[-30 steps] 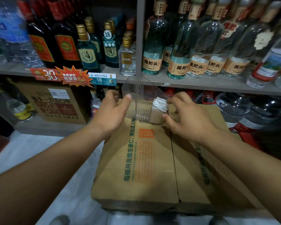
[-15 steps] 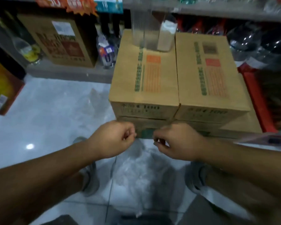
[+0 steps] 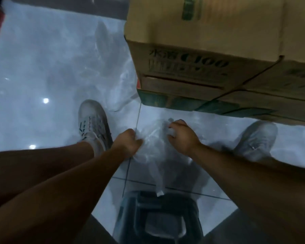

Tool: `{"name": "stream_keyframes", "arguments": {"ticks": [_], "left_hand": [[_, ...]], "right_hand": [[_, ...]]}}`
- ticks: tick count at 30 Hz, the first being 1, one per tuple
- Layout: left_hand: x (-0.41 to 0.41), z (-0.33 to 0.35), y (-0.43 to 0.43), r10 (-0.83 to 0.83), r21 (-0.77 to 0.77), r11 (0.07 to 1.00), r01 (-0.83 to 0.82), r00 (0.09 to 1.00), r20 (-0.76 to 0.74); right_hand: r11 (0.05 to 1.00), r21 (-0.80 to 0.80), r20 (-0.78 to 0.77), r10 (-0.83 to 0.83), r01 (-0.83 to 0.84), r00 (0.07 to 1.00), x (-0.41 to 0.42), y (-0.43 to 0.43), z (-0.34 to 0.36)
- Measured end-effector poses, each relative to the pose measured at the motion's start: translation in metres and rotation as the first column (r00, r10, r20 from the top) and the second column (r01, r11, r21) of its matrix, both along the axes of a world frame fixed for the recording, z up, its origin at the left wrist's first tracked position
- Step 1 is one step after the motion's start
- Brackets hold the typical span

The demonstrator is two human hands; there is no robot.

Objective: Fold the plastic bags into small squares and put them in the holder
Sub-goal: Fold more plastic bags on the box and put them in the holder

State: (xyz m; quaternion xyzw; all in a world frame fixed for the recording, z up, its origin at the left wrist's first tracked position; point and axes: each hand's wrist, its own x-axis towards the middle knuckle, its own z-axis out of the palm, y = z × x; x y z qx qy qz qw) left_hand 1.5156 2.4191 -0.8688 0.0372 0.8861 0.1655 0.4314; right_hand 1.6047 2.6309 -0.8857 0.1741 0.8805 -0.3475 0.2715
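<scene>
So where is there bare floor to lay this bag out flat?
The widest bare floor lies left of the left shoe. Between it and the right shoe it is crowded: left hand and right hand hold the plastic bag, cardboard boxes ahead, stool below.

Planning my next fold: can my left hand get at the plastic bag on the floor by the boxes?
Probably, once freed: left hand grips a clear bag, but the floor bag lies uncovered near the left shoe.
</scene>
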Motion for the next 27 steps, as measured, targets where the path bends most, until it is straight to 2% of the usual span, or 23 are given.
{"name": "stream_keyframes", "arguments": {"ticks": [3,5,8,14,18,22,27], "left_hand": [[0.001,-0.010,0.004,0.114,0.050,0.992,-0.112,0.993,-0.032],[0.003,-0.012,0.005,0.246,0.154,0.957,-0.246,0.969,0.021],[-0.001,-0.006,-0.001,0.327,0.277,0.899,-0.340,0.940,0.095],[-0.028,0.038,0.005,0.189,0.441,0.876,-0.198,0.980,0.064],[-0.037,0.088,0.017,0.098,0.554,0.828,-0.089,0.995,0.013],[-0.034,0.147,0.027,0.007,0.663,0.748,0.034,0.998,-0.059],[-0.021,0.225,0.035,-0.008,0.739,0.669,0.085,0.994,-0.107]], "right_hand": [[0.997,-0.030,0.001,-0.068,0.068,0.998,-0.014,-0.005,-0.013],[0.997,-0.031,0.036,-0.075,0.076,0.997,-0.022,-0.002,-0.017],[0.991,-0.030,0.065,-0.127,0.129,0.990,-0.028,0.004,-0.013],[0.992,-0.037,-0.056,-0.125,0.123,0.991,-0.029,0.021,0.027],[0.943,-0.258,-0.125,-0.247,0.209,0.961,-0.026,0.021,0.083],[0.816,-0.488,-0.055,-0.383,0.309,0.922,-0.029,0.009,0.160],[0.792,-0.536,-0.140,-0.426,0.294,0.894,-0.019,0.007,0.238]]}}
